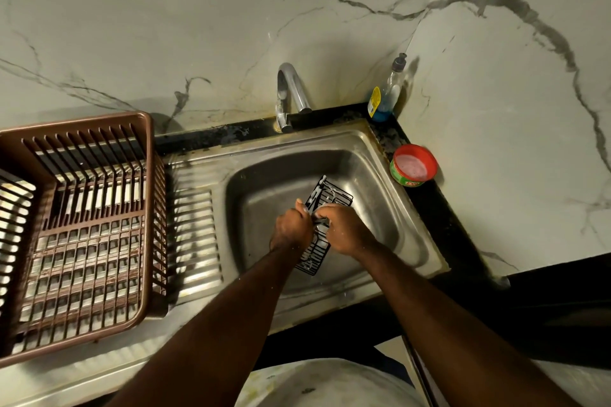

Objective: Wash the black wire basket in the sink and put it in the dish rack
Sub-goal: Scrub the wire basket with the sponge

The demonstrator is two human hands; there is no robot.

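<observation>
The black wire basket [325, 205] stays low inside the sink [380, 155] so the mess falls there, with the left hand [292, 228] curled around it and the right hand [344, 230] pinching something small, probably a scrubber.
</observation>
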